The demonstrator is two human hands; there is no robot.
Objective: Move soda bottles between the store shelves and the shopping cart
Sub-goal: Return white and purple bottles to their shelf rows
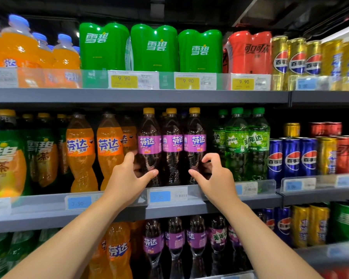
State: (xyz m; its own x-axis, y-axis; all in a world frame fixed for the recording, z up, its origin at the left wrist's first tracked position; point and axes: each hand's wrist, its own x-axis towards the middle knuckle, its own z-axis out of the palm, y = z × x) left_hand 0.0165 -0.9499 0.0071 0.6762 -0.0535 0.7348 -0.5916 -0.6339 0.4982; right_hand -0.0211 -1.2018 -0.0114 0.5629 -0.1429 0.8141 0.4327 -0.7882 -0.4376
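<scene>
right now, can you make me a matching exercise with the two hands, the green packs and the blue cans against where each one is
Things:
1 left hand
2 right hand
3 green packs
4 blue cans

Places:
A top shelf
B round the right purple bottle
C middle shelf, far right
D round the left purple bottle

Pairs: 1-D, 2-B, 3-A, 4-C
</scene>
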